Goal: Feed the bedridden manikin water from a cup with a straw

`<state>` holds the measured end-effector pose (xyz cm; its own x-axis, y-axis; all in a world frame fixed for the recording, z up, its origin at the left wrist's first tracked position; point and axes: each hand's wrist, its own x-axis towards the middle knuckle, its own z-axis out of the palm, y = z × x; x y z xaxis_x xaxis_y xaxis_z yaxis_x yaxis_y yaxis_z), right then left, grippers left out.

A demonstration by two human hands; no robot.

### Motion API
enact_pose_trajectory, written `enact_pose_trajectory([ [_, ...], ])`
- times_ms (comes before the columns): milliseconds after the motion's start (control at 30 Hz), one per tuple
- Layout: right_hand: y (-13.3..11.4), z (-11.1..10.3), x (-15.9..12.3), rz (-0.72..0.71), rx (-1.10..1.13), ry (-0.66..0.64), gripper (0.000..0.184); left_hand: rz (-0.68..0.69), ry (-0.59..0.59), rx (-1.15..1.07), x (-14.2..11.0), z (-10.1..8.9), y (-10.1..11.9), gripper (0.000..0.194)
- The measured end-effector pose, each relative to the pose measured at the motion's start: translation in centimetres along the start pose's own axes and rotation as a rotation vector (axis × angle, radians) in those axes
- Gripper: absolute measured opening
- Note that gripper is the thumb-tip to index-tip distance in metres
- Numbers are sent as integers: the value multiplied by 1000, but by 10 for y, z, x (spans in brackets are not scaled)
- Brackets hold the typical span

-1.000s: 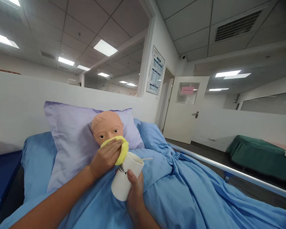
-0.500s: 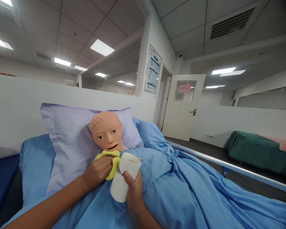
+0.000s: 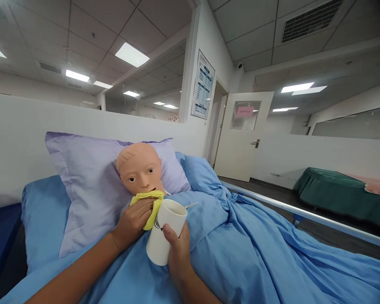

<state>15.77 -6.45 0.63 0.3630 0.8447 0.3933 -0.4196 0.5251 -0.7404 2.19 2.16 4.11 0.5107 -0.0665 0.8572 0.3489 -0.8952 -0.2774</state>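
A manikin's head rests face up on a lilac pillow, its lower face covered. My left hand is closed on a yellow cloth and presses it against the manikin's mouth and chin. Just right of it, my right hand grips a white mug with a dark line drawing, thumb on the near side. The mug leans with its rim up and to the right, close to the cloth. A thin pale stick pokes out beyond the rim; its other end is hidden.
A blue quilt covers the manikin's body. Along the bed's far side runs a pale rail. A white door stands ajar behind, and a green-draped bed is at the right. A dark blue surface lies at the left.
My left hand has raised the yellow cloth from below the chin up over the manikin's mouth. My right hand keeps the mug in nearly the same place. The view has shifted slightly.
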Motion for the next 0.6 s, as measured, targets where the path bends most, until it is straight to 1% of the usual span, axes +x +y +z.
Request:
enact_pose_trajectory([
  [33, 0, 0, -1, -5, -9, -11, 55, -20, 3, -21, -2, -1, 2, 28],
  [100, -1, 0, -1, -16, -35, -22, 56, -31, 20, -69, 2, -7, 5, 29],
  [233, -3, 0, -2, 5, -68, -33, 61, -48, 136, -106, 34, -17, 4, 27],
  [267, -4, 0, -3, 19, -71, -51, 63, -45, 154, -95, 41, -17, 3, 26],
  [333, -7, 1, -2, 36, -70, -63, 65, -13, 144, -52, 50, -14, -1, 27],
  [400, -8, 2, -2, 38, -47, -23, 64, 26, 89, 1, 48, -9, -4, 30],
  [467, -8, 3, -1, 38, -20, 29, 62, 49, 50, 44, 37, -3, -5, 30],
  [533, -8, 4, 0, 43, -2, 51, 62, 57, 50, 58, 23, 2, -3, 28],
  [600, -7, 3, 1, 60, 21, 62, 63, 28, 55, 23, 9, 5, 0, 28],
])
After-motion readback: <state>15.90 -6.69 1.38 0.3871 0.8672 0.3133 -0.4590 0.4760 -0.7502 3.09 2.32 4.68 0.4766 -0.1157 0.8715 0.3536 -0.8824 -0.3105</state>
